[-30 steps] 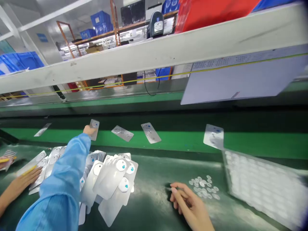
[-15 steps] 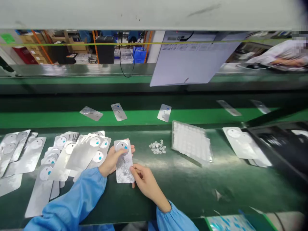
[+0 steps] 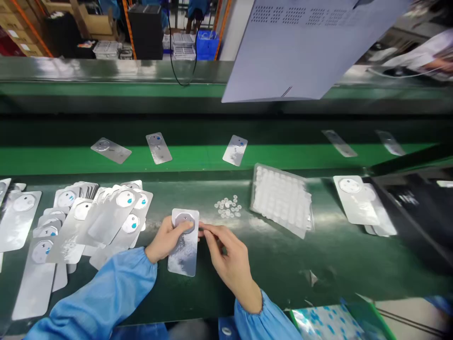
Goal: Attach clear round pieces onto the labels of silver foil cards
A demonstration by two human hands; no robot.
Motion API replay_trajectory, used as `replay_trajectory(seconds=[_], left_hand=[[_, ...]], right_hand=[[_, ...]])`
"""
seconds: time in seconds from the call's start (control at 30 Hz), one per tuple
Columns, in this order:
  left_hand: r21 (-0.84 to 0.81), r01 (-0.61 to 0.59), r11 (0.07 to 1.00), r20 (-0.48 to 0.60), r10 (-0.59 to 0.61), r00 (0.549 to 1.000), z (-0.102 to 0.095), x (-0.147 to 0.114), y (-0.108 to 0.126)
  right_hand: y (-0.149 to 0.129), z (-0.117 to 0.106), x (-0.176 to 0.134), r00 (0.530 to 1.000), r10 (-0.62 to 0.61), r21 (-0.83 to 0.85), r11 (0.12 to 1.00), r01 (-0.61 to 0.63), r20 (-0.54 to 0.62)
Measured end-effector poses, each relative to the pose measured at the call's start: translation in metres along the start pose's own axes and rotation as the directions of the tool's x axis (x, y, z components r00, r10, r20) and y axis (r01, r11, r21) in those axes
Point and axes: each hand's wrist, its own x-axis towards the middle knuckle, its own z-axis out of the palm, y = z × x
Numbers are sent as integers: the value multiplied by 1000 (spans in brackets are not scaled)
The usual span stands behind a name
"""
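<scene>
Silvery plate (image 3: 183,245) lying flat on the dark green bench (image 3: 276,264) at six o'clock, pinned along its left edge by the left hand (image 3: 166,241), thumb across the round disc at its top end. Right hand (image 3: 226,255) at its three o'clock side, fingertips pinched together at the plate's top right corner; cannot tell whether anything small sits between them. Looks thin, light and stiff, probably sheet metal with a glossy, slippery face; likely best gripped by the long edges, clear of the disc.

Fanned stack of like plates (image 3: 106,217) at nine o'clock, many bearing a white disc with a blue tab. Loose heap of small clear discs (image 3: 228,207) just past the held plate at one o'clock. Clear blister tray (image 3: 281,200) at two o'clock, tilted, its pockets filled with whitish pieces too small to tell. More plates (image 3: 357,200) at three o'clock beside a dark bin. Single plates (image 3: 158,147) spaced along the bright green conveyor (image 3: 198,158) at twelve o'clock.
</scene>
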Motion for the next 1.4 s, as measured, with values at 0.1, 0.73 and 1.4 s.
replay_trajectory(seconds=[0.1,0.73,1.4], left_hand=[[150,-80,985,-4,81,997,0,-1,3],[-129,35,991,16,-33,999,-19,8,-21],[-209,49,977,19,-47,999,-6,4,-3]], right_hand=[[2,6,8,991,-127,-120,984,132,45],[9,16,16,992,-86,-241,965,106,91],[-2,25,24,983,133,78,987,-143,123]])
